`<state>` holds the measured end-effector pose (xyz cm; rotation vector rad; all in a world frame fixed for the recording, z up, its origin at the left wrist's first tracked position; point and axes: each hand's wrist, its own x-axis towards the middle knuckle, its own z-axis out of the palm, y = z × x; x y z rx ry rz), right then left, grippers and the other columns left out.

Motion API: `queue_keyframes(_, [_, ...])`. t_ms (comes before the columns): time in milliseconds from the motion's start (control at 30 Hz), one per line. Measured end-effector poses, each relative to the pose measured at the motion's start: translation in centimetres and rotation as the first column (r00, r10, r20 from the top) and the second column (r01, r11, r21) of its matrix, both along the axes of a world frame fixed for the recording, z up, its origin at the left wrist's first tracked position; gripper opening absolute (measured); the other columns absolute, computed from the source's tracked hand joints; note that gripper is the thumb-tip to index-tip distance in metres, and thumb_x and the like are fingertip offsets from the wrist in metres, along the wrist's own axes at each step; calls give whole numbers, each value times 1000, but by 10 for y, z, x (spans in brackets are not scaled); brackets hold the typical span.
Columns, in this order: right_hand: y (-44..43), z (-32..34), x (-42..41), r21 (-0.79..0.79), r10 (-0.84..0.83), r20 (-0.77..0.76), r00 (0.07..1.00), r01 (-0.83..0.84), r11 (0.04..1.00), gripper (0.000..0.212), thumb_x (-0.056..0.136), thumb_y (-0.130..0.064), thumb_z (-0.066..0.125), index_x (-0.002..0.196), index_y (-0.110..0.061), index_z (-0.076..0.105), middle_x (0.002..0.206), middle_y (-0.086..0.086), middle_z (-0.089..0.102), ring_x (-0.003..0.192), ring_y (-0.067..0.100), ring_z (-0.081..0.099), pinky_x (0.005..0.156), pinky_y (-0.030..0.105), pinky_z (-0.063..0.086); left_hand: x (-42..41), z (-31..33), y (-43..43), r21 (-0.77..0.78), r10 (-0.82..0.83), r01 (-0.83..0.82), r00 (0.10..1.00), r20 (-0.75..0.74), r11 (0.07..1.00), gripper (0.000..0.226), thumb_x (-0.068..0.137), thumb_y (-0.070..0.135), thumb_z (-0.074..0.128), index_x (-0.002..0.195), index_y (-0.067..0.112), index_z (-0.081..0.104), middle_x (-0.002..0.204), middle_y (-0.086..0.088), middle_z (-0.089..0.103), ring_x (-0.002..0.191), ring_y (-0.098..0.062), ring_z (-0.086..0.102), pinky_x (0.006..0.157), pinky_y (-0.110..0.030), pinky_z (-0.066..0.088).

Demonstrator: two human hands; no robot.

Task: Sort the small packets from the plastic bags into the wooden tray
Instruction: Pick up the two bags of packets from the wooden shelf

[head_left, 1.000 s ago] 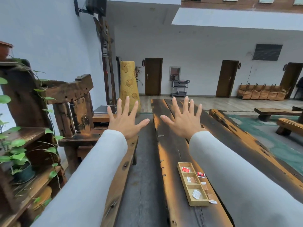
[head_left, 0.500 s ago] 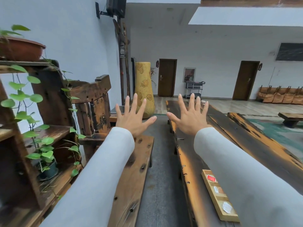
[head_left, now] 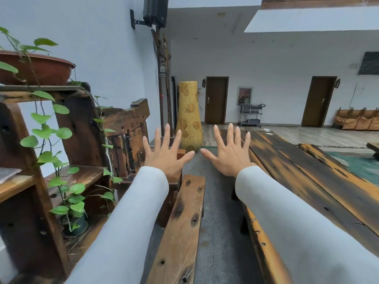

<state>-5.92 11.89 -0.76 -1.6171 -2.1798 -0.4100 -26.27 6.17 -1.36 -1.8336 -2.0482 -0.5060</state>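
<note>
White sleeves (head_left: 127, 222) stretch forward. Both hands are raised in the air with fingers spread straight (backs to the camera), gripping nothing: left hand (head_left: 165, 158) before a wooden chair (head_left: 127, 128), right hand (head_left: 230, 158) beside the dark plank surface (head_left: 307, 181). Tray and packets are out of view.

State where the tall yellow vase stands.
Head view, centre: the tall yellow vase stands beyond the left hand, just left of the left-hand door.
</note>
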Motion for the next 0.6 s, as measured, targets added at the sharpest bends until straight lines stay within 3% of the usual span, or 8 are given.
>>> queue_keyframes(333, [31, -7, -24, -54, -31, -22, 999, 30, 998, 93, 85, -85, 8, 160, -34, -14, 170, 18, -14, 156, 41, -15, 121, 66, -12, -20, -20, 37, -39, -44, 43, 999, -17, 998, 86, 80, 85, 4, 151, 39, -13, 162, 1, -25, 148, -29, -25, 115, -66, -12])
queue_keyframes(600, [76, -23, -56, -54, 41, 0, 999, -41, 998, 93, 86, -86, 9, 160, -34, -13, 170, 17, -13, 156, 41, -14, 121, 66, -9, -43, -28, 66, -25, 33, -34, 999, -35, 999, 84, 82, 83, 5, 152, 38, -10, 162, -1, -24, 149, -29, -25, 115, -66, -10])
